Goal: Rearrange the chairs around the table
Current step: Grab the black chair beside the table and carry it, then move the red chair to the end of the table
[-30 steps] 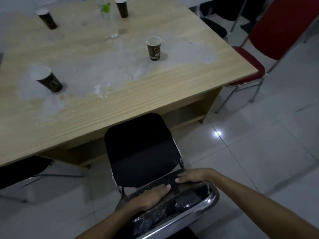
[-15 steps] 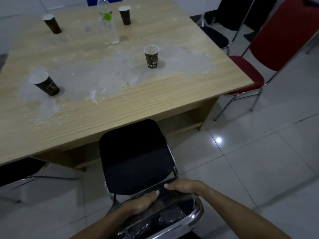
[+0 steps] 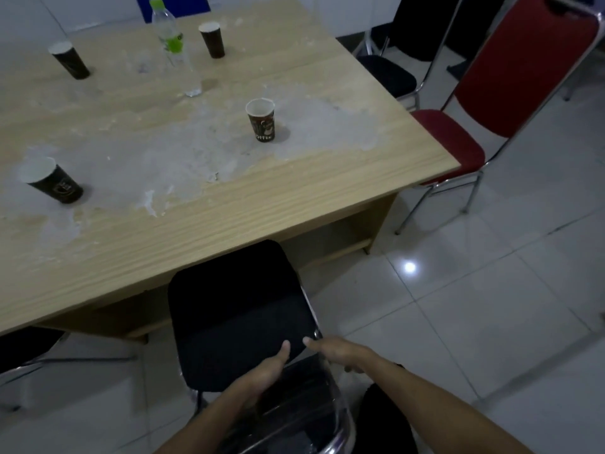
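Note:
A black chair (image 3: pixel 235 309) with a chrome frame stands at the near side of the wooden table (image 3: pixel 294 191), the front of its seat tucked just under the table's edge. My left hand (image 3: pixel 265 371) holds the top of its backrest, thumb pointing forward over the seat. My right hand (image 3: pixel 340 352) grips the same backrest at its right chrome corner, fingers curled over the rail. A red chair (image 3: pixel 458 142) stands at the table's right side, seat partly under the corner. Another black chair (image 3: pixel 389 73) sits further back on that side.
A third black chair (image 3: pixel 26 345) shows at the left under the table edge. On the table stand several paper coffee cups (image 3: pixel 262 122) and a plastic water bottle (image 3: pixel 170 40). White tiled floor (image 3: pixel 474 322) lies to the right.
The black chair has slid forward, so its seat front now sits under the table's edge. Both hands have stayed on the backrest.

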